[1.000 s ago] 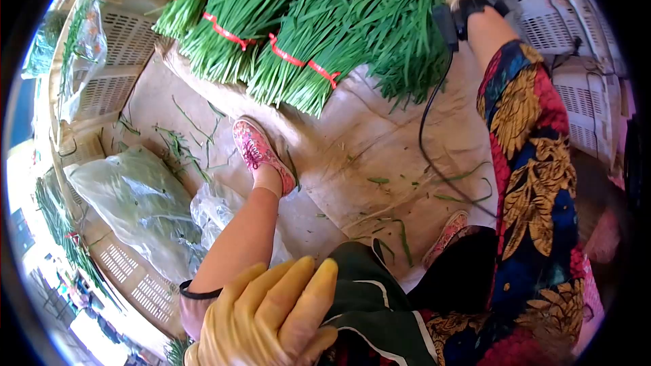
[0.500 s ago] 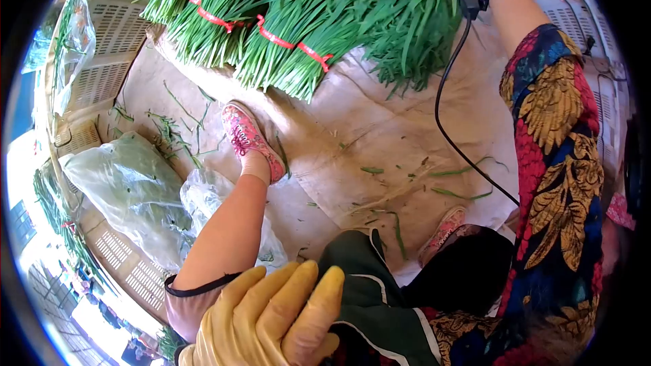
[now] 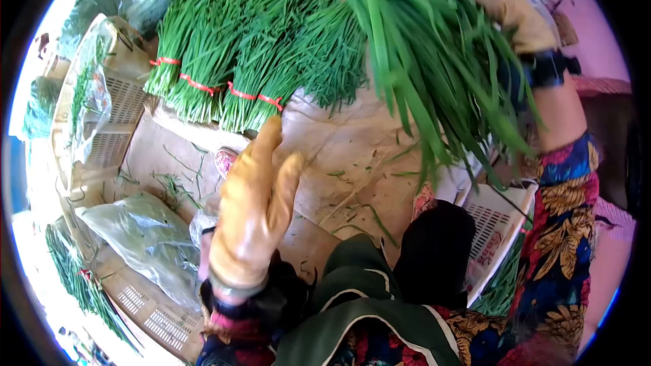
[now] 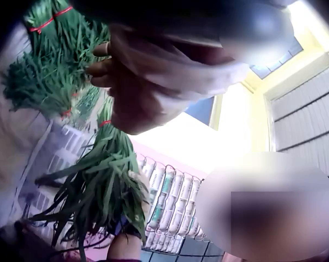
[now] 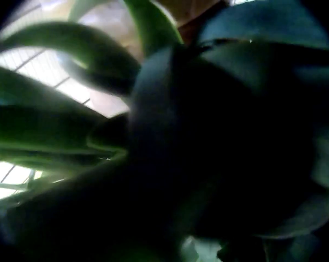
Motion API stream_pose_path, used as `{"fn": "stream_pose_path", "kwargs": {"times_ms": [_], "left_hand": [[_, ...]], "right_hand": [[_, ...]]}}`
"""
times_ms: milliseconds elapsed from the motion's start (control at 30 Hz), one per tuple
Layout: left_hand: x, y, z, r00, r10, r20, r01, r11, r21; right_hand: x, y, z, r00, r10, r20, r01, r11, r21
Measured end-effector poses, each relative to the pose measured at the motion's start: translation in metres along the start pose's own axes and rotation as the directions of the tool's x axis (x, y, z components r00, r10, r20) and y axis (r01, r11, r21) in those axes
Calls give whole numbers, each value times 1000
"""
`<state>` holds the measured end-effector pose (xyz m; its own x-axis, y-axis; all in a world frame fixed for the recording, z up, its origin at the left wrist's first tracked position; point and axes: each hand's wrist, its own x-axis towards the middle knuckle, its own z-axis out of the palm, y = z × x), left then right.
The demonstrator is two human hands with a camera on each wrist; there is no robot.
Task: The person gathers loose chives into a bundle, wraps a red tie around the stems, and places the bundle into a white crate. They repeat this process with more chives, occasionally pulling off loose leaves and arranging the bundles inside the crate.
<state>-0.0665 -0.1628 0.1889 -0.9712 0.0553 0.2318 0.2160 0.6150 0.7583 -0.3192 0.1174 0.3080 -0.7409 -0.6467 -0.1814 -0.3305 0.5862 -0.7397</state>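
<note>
At two o'clock the right hand grips a bunch, likely to bear its weight. The left hand, eight o'clock, is open.

No text, label, brand, number or sign can be read in the views I receive. Head view: red marks that resemble printed characters stand on the perforated wall of the white crate, at the lower right; they are too small and blurred for me to make out, so I can give neither their wording nor their script. Left wrist view: teal patches show on the whitish ribbed stack beneath the bright wall; I cannot tell whether they are lettering or plain colour. Right wrist view: dark and blurred, with nothing legible to me.
</note>
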Motion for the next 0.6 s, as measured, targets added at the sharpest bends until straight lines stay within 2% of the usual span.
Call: {"fn": "stream_pose_path", "kwargs": {"times_ms": [33,67,100,133,167,200,233,267,300,367,400,433,500,567,600], "left_hand": [[-3,13,4,995,-81,54,91,966,-244],[-2,29,6,981,-161,109,194,854,-483],[-2,46,9,957,-239,162,285,689,-666],[5,23,26,903,-234,361,422,641,-641],[3,11,53,909,-178,377,416,464,-782],[9,10,74,933,69,353,332,215,-919],[7,41,76,958,20,285,284,45,-958],[0,43,86,961,-24,274,272,-72,-960],[-6,44,93,961,-64,271,255,-186,-949],[-18,50,96,948,-134,288,258,-204,-945],[-21,51,91,952,-108,288,271,-144,-952],[-22,43,96,948,-148,281,262,-132,-956],[-18,36,92,965,-68,254,248,-86,-965],[-12,33,84,963,-126,237,244,41,-969],[-10,33,81,966,-137,218,227,51,-973]], "right_hand": [[-23,-15,7,1000,11,-10,-11,999,34],[-46,-28,18,1000,20,-11,-19,997,78],[-65,-29,35,998,23,-57,-14,990,141],[-86,-44,52,996,-65,-62,78,969,235],[-104,-53,62,999,-17,-29,23,970,242],[-118,-59,74,997,-24,-73,40,976,216],[-131,-61,88,993,-36,-113,59,978,200],[-144,-60,99,999,-11,-50,25,959,282],[-155,-58,110,992,-89,-88,102,984,147],[-176,-50,121,961,-236,-143,216,966,-138],[-186,-44,121,964,-216,-153,187,965,-186],[-191,-24,119,926,-331,-179,244,891,-384],[-205,-21,111,954,-261,-150,213,937,-275],[-210,-14,107,929,-308,-205,235,919,-315],[-211,-16,104,919,-326,-223,240,909,-341]]}}
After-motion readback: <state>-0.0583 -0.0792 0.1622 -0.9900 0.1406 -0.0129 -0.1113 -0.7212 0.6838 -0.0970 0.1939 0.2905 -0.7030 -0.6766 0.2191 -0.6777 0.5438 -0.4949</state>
